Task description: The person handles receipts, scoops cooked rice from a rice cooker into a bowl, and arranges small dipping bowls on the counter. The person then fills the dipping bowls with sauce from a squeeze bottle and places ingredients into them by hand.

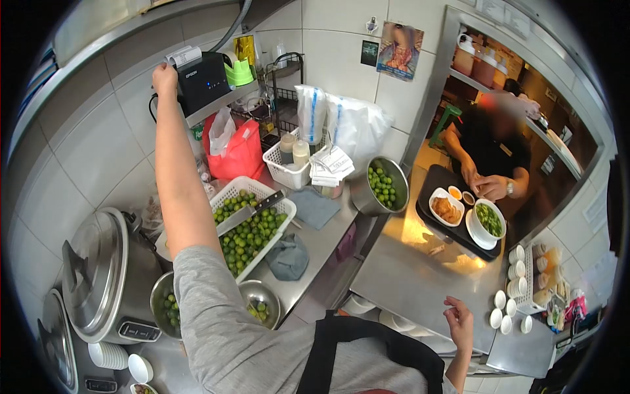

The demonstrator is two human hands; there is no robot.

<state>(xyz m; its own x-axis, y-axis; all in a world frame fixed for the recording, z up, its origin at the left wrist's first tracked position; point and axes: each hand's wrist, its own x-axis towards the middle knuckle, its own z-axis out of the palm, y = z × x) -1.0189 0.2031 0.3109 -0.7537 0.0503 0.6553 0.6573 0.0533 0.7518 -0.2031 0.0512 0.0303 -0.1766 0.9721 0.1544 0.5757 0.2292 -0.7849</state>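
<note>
1. The receipt printer [202, 82] sits up on a wall shelf, with paper sticking out the top.
2. The left hand [165, 77] is reaching up to the printer's left edge, fingers curled against it. Can't tell whether it's actually gripping the paper.
3. The right hand [459, 322] hangs loose and half-open over the steel counter [407, 276], holding nothing.
4. Below the raised arm, a basket of limes [252, 226] has a knife [249, 211] lying on top.
5. Across the counter, another person's hands are at a tray [453, 213] of food.
</note>
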